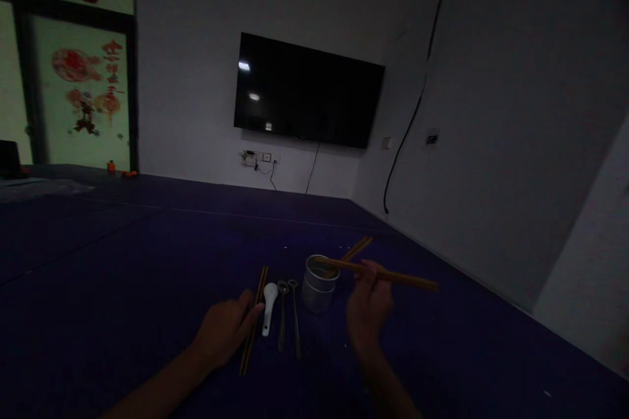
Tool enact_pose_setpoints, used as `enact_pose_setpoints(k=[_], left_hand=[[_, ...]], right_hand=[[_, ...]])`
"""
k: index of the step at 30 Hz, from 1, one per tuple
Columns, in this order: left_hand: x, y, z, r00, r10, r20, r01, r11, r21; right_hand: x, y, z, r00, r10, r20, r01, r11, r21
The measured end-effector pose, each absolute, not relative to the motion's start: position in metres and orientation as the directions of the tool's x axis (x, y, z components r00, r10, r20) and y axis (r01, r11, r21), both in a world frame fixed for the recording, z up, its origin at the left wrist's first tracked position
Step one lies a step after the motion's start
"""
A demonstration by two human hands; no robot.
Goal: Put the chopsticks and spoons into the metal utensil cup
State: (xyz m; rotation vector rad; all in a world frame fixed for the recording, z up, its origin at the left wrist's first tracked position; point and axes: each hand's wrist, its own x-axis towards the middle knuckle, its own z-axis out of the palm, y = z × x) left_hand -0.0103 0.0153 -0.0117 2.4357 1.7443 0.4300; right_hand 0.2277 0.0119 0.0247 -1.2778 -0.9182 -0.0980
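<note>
My right hand (368,308) pinches wooden chopsticks (398,277), held nearly level with their left ends over the rim of a grey metal cup (318,294). Another pair of chopsticks (361,247) leans in the cup, sticking out to the upper right. My left hand (223,329) has thumb and finger closed about a pair of chopsticks (248,347) lying slanted on the blue surface. Just right of that pair lie a white soup spoon (269,308) and two dark metal spoons, one (282,317) beside the other (295,321), all with handles toward me.
The dark blue surface (162,262) reaches the far wall, with seams across it. Clear plastic (44,191) lies at the far left, and small orange items (111,167) sit near the door. A black television (307,91) hangs on the wall; a black cable (410,124) dangles at right.
</note>
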Motion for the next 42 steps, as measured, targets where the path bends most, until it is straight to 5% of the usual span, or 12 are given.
enact_pose_setpoints(k=[19, 42], left_hand=[[-0.01, 0.016, -0.012, 0.304, 0.943, 0.136, 0.906, -0.33, 0.264], [-0.01, 0.018, -0.017, 0.305, 0.939, 0.155, 0.906, -0.337, 0.257]], right_hand=[[0.244, 0.038, 0.011, 0.393, 0.681, 0.618, 0.724, 0.184, -0.664], [0.242, 0.043, -0.005, 0.456, 0.687, 0.566, 0.542, 0.29, -0.789]])
